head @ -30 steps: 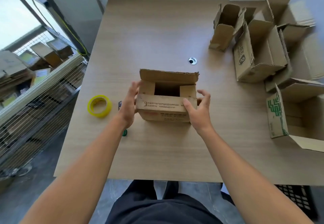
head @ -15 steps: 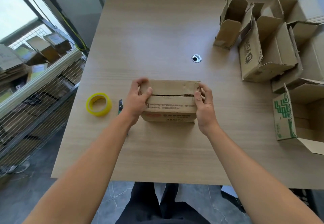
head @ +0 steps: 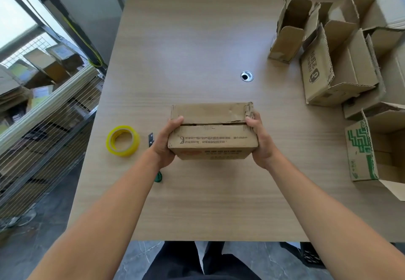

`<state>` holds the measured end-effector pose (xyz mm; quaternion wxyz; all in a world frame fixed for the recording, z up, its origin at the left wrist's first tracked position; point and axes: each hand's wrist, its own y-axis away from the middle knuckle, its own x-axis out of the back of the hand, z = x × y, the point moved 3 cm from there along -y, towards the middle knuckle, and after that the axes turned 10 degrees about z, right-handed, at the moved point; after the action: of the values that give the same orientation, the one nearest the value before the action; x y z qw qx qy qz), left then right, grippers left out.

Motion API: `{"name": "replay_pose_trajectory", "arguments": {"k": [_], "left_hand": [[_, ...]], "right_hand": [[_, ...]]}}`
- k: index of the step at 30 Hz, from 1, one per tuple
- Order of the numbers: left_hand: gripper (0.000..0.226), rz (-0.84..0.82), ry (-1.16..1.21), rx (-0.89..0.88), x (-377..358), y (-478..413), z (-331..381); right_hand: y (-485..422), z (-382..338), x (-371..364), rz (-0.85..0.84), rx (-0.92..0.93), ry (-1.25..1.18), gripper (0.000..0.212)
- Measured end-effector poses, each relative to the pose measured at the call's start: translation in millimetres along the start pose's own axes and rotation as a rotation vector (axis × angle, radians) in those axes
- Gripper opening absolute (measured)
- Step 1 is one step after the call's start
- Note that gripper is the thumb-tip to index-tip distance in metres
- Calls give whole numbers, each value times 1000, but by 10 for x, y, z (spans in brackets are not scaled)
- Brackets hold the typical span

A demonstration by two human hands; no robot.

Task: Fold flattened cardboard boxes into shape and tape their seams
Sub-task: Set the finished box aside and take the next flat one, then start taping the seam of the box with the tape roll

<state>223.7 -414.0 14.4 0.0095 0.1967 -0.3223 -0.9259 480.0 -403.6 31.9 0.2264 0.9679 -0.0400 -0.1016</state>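
Cardboard box [head: 211,131] (flaps closed) gripped between left hand [head: 165,143] and right hand [head: 259,140], thumbs on seam.

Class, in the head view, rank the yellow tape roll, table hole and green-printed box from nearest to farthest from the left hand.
1. Yellow tape roll, just left of the left hand.
2. Table hole, farther back, to the right.
3. Green-printed box, far right.
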Motion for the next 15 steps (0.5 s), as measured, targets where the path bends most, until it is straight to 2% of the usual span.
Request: {"name": "replay_pose_trajectory", "arguments": {"k": [4,8,12,15], "left_hand": [[91,156,-26,-24,81,5,-192],[96,155,-72,94,219,228,-626],[79,185,-45,68,255,239,-728],[49,232,-177,-88,247,109,-479]], "right_hand": [[78,174,42,80,-8,-5,48],[322,590,176,61,-103,53,65],[409,691,213,83,-96,41,63],[294,505,216,60,72,406,60]]}}
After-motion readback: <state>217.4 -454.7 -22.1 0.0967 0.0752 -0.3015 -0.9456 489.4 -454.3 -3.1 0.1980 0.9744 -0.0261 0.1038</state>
